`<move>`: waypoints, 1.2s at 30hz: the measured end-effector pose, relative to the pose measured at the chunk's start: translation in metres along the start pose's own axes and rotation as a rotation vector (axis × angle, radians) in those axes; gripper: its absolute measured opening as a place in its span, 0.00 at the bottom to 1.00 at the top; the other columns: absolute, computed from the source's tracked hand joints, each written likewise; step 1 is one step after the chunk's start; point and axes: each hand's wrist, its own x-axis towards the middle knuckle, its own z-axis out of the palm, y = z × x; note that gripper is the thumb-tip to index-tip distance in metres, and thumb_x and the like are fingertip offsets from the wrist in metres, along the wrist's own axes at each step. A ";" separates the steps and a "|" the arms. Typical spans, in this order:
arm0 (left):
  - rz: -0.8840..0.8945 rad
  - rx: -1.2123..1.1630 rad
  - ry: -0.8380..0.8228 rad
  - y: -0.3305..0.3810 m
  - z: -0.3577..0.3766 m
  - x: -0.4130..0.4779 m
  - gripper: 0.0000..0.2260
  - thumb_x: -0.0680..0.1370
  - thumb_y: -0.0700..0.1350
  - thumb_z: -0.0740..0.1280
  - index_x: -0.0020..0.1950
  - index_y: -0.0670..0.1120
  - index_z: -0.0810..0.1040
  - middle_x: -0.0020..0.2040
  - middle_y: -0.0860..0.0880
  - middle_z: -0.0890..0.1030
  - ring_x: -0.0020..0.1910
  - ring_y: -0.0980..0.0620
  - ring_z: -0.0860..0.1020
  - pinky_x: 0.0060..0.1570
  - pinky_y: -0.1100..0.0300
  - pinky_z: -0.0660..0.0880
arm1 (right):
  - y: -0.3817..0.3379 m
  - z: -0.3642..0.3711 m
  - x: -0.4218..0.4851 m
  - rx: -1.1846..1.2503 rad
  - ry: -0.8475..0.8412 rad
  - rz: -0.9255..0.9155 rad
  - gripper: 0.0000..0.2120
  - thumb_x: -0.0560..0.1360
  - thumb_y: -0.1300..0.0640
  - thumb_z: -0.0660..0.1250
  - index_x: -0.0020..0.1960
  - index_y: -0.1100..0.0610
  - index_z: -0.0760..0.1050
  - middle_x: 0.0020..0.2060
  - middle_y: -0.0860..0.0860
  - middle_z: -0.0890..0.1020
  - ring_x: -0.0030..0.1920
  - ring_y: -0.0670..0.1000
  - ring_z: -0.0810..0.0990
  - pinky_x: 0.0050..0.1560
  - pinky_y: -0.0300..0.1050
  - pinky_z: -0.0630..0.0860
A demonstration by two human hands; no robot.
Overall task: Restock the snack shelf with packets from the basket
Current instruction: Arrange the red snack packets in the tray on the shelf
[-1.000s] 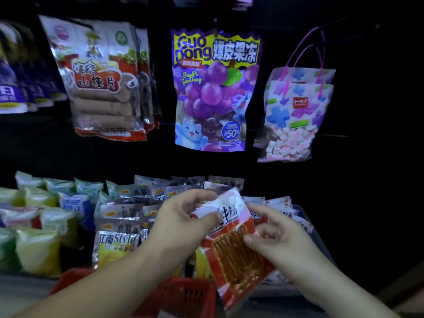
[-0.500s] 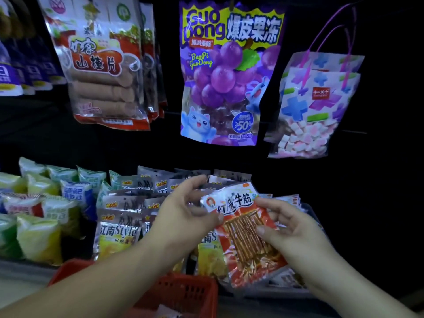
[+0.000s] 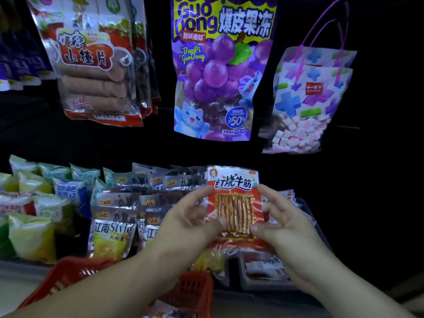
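**Both Hands Holding One Packet at the Shelf Front**

We see the red beef-tendon packet (image 3: 232, 203) held upright, with its printed face toward the camera. It sits in front of the snack shelf (image 3: 20, 270) and above a grey tray (image 3: 308, 211) of similar red-and-white packets.

The left hand (image 3: 183, 219) grips the packet's left edge, thumb on the front and fingers (image 3: 202, 193) curled behind. The right hand (image 3: 284, 221) pinches the right edge the same way, its thumb pressed on the clear window.

The red basket (image 3: 195, 292) lies low in the view, under the left forearm.

Silver packets (image 3: 114, 228) stand in rows just left of the held packet, with green-and-yellow packets (image 3: 32, 237) farther left. Above hang a hawthorn-slice bag (image 3: 91, 65), a purple grape-jelly bag (image 3: 218, 72) and a handled candy bag (image 3: 307, 106).
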 end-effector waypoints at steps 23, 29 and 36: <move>0.638 0.795 -0.286 -0.013 0.017 -0.021 0.18 0.82 0.48 0.65 0.69 0.65 0.73 0.73 0.70 0.67 0.70 0.67 0.71 0.63 0.59 0.77 | -0.008 0.015 -0.007 0.111 -0.113 -0.015 0.22 0.75 0.56 0.72 0.64 0.37 0.80 0.62 0.49 0.83 0.63 0.50 0.79 0.63 0.51 0.78; 0.321 0.445 -0.141 -0.009 0.007 -0.013 0.14 0.82 0.52 0.67 0.65 0.68 0.75 0.50 0.67 0.77 0.38 0.60 0.79 0.47 0.50 0.82 | -0.005 0.002 -0.001 -0.076 0.049 -0.038 0.26 0.81 0.68 0.65 0.60 0.35 0.81 0.54 0.55 0.86 0.56 0.51 0.79 0.62 0.48 0.72; 0.185 0.281 0.008 -0.008 -0.001 0.002 0.21 0.78 0.52 0.73 0.67 0.69 0.74 0.55 0.54 0.80 0.50 0.58 0.80 0.49 0.59 0.79 | -0.006 0.001 -0.003 -0.093 -0.103 -0.033 0.26 0.81 0.67 0.66 0.64 0.35 0.79 0.73 0.42 0.73 0.76 0.42 0.64 0.68 0.43 0.64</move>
